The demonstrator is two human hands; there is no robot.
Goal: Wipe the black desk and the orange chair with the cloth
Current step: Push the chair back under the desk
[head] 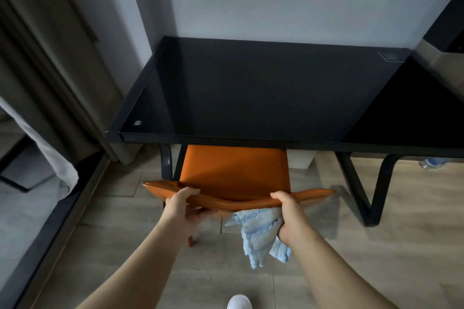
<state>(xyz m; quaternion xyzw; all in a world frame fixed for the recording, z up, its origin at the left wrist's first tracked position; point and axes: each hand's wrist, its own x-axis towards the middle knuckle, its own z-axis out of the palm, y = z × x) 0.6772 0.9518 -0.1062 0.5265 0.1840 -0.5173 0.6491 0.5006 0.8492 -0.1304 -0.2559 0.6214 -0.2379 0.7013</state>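
The table (251, 93) has a black top that looks like glass: smooth and glossy, with a faint sheen toward its left edge and a small pale printed mark at its near left corner. Its legs (376, 183) are black tubes with a dull, matt finish, probably metal. The chair (233, 170) is orange, with a smooth, leather-like seat and a smooth curved backrest that carries a soft shine along its top rim. The cloth (261, 236) is pale blue, soft and crumpled, with a nubbly, rough weave. The floor (351, 258) shows matt wood-grain planks. The curtain (50, 70) beyond the table's left edge is heavy, dull fabric
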